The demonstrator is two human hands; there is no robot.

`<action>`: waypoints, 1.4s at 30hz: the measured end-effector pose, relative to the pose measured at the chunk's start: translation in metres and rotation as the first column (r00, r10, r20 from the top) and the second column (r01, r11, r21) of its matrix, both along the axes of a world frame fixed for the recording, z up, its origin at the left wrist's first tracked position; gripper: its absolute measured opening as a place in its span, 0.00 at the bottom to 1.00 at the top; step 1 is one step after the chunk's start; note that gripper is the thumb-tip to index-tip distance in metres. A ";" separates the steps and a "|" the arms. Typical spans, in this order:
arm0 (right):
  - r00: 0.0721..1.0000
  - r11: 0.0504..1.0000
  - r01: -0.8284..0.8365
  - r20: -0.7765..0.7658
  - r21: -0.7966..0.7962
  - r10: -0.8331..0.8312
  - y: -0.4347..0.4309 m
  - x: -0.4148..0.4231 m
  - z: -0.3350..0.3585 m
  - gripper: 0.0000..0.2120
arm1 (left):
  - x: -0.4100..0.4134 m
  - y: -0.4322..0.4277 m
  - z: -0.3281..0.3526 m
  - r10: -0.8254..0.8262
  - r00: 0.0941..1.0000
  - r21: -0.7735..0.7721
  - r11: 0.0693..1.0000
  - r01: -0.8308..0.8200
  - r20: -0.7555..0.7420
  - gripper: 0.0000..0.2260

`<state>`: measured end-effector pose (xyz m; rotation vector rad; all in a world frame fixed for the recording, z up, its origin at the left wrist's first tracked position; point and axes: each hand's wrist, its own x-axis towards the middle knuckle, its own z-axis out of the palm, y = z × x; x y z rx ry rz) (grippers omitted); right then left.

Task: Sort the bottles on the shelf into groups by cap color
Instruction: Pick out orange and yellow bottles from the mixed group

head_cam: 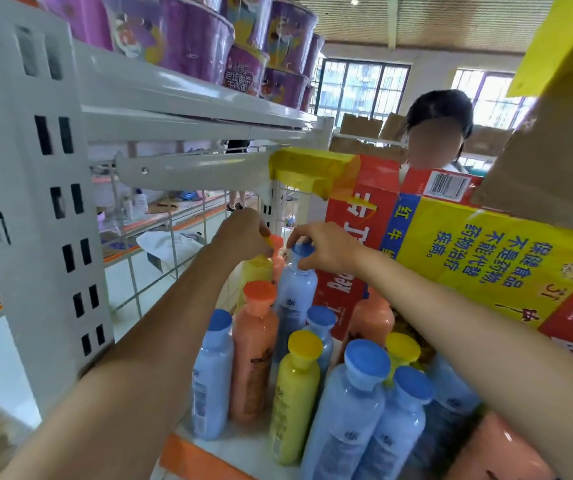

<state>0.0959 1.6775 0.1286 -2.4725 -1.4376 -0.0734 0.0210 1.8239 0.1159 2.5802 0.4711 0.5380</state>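
Two hands reach to the back of the shelf (pixel 240 445). The left hand (pixel 242 233) has its fingers curled down over the top of a yellow-capped bottle (pixel 256 271). Only a sliver of the cap shows under the fingertips. The right hand (pixel 325 249) has fingers and thumb closed round the cap of a blue-capped bottle (pixel 295 289), which stands upright directly beneath it. An orange bottle (pixel 278 261) shows in the gap between the two hands.

Nearer than the left hand, beside its forearm, stand an orange-capped bottle (pixel 254 355) and a pale blue bottle (pixel 213 379). Under the right forearm stands a mixed cluster (pixel 364 393) of blue, yellow and orange bottles, with colours interleaved. A red and yellow carton (pixel 486 258) lies just beyond the right wrist, on its outer side.
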 end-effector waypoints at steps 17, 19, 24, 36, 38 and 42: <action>0.967 0.930 0.133 0.160 0.343 -0.197 -0.063 0.001 0.088 0.16 | -0.001 -0.046 0.071 -0.192 0.930 0.024 0.981 0.195 0.312 0.20; 0.955 0.920 0.157 0.182 0.359 -0.234 -0.072 0.000 0.097 0.16 | -0.001 -0.052 0.078 -0.205 0.920 0.012 0.977 0.213 0.333 0.20; 0.909 0.895 0.210 0.258 0.392 -0.327 -0.096 -0.006 0.109 0.16 | -0.001 -0.069 0.095 -0.296 0.875 0.008 0.948 0.317 0.382 0.19; 0.856 0.873 0.385 0.237 0.299 -0.459 -0.156 -0.006 0.092 0.17 | 0.010 -0.116 0.122 -0.392 0.801 0.060 0.910 0.411 0.452 0.17; 0.852 0.874 0.417 0.229 0.250 -0.472 -0.165 -0.001 0.082 0.18 | 0.014 -0.123 0.124 -0.401 0.782 0.050 0.901 0.431 0.476 0.17; 0.847 0.868 0.469 0.195 0.165 -0.495 -0.179 0.015 0.060 0.19 | 0.023 -0.135 0.128 -0.402 0.755 0.010 0.885 0.465 0.518 0.16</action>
